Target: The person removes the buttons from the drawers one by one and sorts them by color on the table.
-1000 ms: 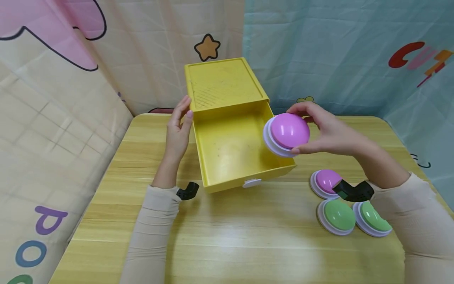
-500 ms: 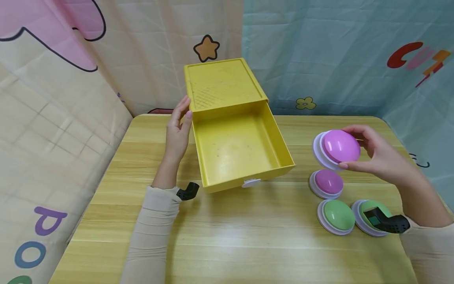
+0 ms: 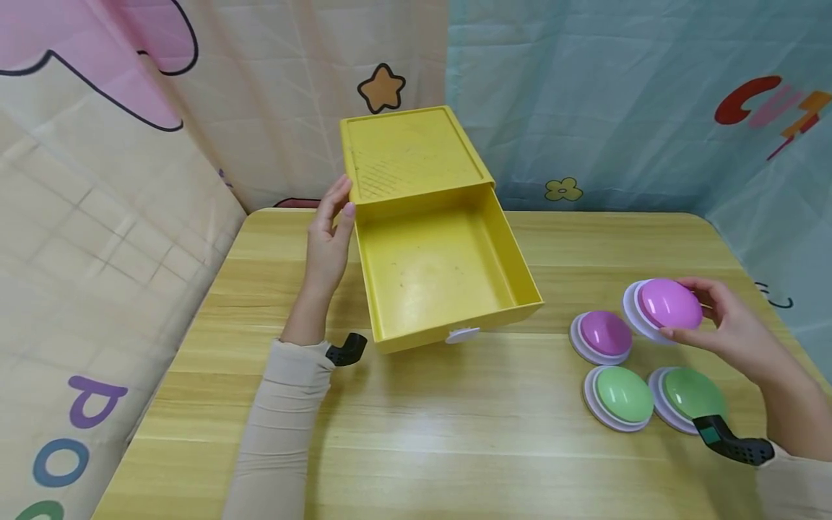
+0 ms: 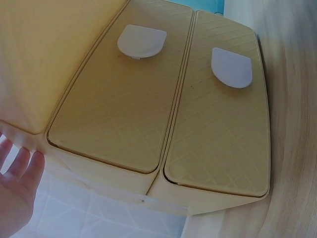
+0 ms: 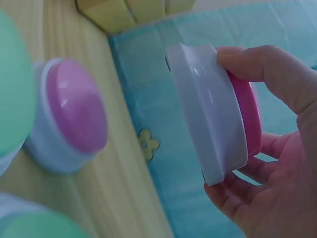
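Observation:
My right hand [image 3: 734, 325] grips a pink push button [image 3: 669, 303] by its white base, thumb on one side and fingers on the other. It is raised above the table at the right, seen edge-on in the right wrist view [image 5: 210, 111]. My left hand [image 3: 327, 249] rests against the left side of a yellow drawer cabinet [image 3: 416, 152], its fingers fairly straight. The cabinet's top drawer [image 3: 429, 271] is pulled out and holds nothing visible. In the left wrist view, two lower drawers [image 4: 119, 99] with white handles are closed.
Left of the held button, another pink button [image 3: 604, 334] sits on the wooden table [image 3: 455, 433]. Two green buttons, a left one [image 3: 624, 393] and a right one [image 3: 692, 396], stand nearer the front. Printed curtains [image 3: 585, 94] hang behind.
My right hand has carried the pink button from over the drawer's right edge rightward and down to the table's right side. The left hand has stayed on the cabinet.

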Demonstrator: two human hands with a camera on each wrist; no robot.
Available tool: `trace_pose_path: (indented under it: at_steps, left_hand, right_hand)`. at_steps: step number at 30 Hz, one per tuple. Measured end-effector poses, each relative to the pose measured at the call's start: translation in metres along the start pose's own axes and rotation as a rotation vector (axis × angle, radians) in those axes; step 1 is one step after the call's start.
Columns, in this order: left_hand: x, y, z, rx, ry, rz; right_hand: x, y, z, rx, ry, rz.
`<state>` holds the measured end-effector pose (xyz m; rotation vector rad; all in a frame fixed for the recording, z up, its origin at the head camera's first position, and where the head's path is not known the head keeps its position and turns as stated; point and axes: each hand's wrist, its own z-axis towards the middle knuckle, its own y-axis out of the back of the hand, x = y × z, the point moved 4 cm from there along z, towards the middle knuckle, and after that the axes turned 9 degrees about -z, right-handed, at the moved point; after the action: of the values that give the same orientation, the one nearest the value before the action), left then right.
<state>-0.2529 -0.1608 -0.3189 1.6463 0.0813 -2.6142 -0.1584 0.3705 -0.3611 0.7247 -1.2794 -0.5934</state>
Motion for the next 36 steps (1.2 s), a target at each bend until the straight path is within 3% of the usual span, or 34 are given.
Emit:
trace_pose_path:
  at_steps: [8,15,31,36]
  left_hand:
    - [0.0,-0.001,0.0,-0.004,-0.004,0.004]
    - [0.001,-0.001,-0.001,-0.002,-0.006,0.007]
    - [-0.001,-0.001,-0.001,-0.006,-0.011,-0.003]
    - [0.002,0.0,0.0,-0.004,-0.016,-0.005]
  right_hand:
    - [-0.046,-0.007,-0.011,0.12,-0.178,-0.067]
    - [-0.065,-0.014,-0.013,0.26,-0.301,-0.125]
    - [-0.066,-0.023,-0.01,0.361,-0.281,-0.123]
    - [-0.047,-0.022,-0.008,0.281,-0.244,-0.083]
